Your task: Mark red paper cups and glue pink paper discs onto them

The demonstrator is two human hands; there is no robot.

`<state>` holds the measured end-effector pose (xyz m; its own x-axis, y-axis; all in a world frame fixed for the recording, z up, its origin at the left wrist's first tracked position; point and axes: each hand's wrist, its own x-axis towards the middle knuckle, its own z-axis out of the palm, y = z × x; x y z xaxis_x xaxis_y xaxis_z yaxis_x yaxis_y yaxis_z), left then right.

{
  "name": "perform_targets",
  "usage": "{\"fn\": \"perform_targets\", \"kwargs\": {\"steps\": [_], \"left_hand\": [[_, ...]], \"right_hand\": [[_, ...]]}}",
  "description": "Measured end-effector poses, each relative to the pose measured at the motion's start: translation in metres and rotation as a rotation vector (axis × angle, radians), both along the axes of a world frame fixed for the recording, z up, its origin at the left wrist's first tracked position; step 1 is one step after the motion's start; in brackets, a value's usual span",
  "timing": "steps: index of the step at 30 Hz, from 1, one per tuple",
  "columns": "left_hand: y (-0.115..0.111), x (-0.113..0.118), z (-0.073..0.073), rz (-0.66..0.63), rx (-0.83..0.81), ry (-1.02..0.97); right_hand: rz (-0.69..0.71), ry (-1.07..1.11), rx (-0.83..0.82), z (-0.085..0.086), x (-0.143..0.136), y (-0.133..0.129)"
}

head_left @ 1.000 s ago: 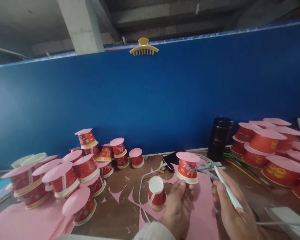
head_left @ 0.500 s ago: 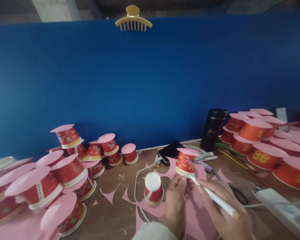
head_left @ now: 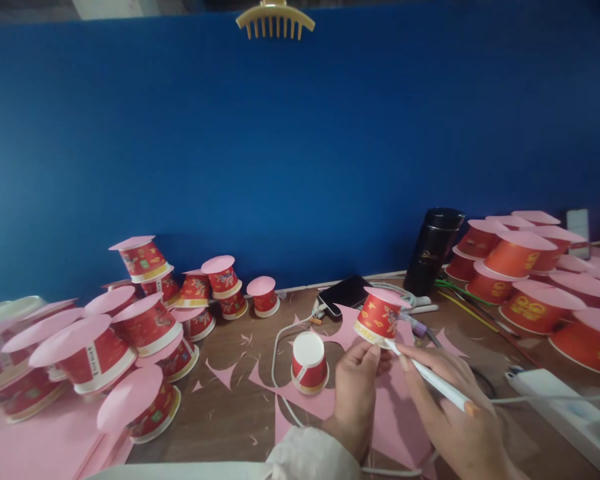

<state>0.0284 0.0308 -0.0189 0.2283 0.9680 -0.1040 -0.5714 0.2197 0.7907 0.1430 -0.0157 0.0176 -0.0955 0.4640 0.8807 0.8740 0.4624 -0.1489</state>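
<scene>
My left hand (head_left: 357,383) is closed on the rim of a red paper cup (head_left: 377,316), upside down with a pink paper disc (head_left: 386,296) on its base. A slim white pen (head_left: 437,385) with an orange end sits in my right hand (head_left: 453,413). Its tip meets the cup's pale rim, near my left fingertips; I cannot tell whether it leaves a mark. Left of my hands, another red cup (head_left: 310,373) stands upside down, its white base bare. Beneath my hands lies cut pink paper (head_left: 397,427).
Red cups with pink discs (head_left: 80,353) are stacked at the left, and more disc-topped cups (head_left: 535,303) fill the right. A black phone (head_left: 344,295), black flask (head_left: 433,250) and white power strip (head_left: 565,413) are nearby. Pink offcuts (head_left: 223,372) and a cable lie on the table.
My view has shifted, so most things sit slightly higher and further right. The held cup is tilted a little more. Both hands keep their hold, the pen tip still at the rim.
</scene>
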Motion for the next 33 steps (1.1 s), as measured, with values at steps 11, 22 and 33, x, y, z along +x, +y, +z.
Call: {"fn": "perform_targets", "kwargs": {"steps": [11, 22, 33], "left_hand": [[-0.0009, -0.0007, 0.0011, -0.004, 0.007, -0.041], [-0.0032, -0.0004, 0.0036, -0.019, 0.029, -0.069], [-0.0061, 0.0001, 0.006, -0.006, -0.001, -0.087]], "right_hand": [[0.007, -0.006, -0.031, -0.005, -0.0016, 0.001], [0.01, 0.043, -0.065, -0.0023, -0.0026, 0.0009], [0.03, 0.04, -0.078, -0.0005, -0.0019, 0.0003]]}}
